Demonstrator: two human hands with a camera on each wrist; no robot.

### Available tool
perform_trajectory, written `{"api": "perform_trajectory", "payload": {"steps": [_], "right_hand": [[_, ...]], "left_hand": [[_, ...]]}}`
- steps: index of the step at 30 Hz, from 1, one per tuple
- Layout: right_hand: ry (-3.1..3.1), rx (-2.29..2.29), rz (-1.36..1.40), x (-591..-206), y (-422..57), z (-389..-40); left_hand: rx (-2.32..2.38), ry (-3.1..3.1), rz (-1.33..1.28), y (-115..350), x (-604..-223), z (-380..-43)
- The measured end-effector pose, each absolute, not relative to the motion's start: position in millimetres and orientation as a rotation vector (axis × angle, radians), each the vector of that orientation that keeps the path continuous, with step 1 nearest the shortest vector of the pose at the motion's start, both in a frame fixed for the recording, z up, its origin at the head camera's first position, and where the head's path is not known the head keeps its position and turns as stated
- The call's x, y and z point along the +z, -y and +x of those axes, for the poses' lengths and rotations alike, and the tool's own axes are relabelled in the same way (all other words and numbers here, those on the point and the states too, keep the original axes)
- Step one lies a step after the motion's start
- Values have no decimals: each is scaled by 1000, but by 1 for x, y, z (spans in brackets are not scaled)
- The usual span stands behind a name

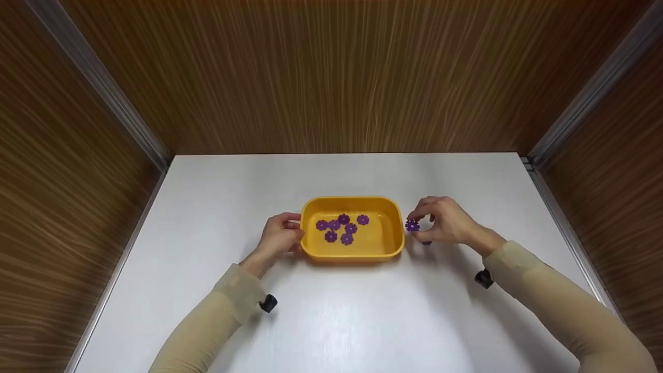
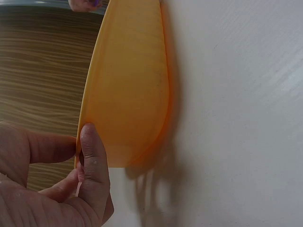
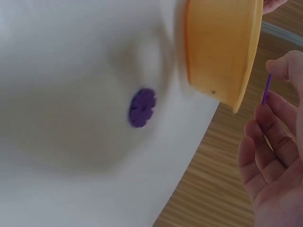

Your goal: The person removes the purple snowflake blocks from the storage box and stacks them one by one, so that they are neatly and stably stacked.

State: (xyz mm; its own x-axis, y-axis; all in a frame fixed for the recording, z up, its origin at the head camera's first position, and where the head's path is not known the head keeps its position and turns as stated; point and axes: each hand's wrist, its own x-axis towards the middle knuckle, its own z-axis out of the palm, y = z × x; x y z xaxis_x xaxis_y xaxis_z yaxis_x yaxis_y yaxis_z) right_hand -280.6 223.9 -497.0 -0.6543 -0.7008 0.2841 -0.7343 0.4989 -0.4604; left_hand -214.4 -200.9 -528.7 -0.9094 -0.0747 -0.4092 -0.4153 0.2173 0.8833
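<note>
A yellow plastic tub stands on the white table with several purple flower-shaped discs lying in it. My left hand grips the tub's left end, thumb and fingers at the rim, as the left wrist view also shows. Just outside the right end, my right hand pinches one purple flower disc between thumb and fingertip. That disc appears edge-on in the right wrist view. Another purple disc lies on the table below the right hand, mostly covered by it in the head view.
The white table is bounded by a wood-grain panel at the back and more panels at both sides, with metal rails at the corners. Small black pieces stick out at both sleeve cuffs.
</note>
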Motion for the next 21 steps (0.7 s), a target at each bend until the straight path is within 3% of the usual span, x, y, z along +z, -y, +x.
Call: {"api": "perform_trajectory", "payload": {"steps": [21], "right_hand": [[2938,769,913,-540,-253,-266]], "left_hand": [[1747,-2218,-469,201,-527,-215]]}}
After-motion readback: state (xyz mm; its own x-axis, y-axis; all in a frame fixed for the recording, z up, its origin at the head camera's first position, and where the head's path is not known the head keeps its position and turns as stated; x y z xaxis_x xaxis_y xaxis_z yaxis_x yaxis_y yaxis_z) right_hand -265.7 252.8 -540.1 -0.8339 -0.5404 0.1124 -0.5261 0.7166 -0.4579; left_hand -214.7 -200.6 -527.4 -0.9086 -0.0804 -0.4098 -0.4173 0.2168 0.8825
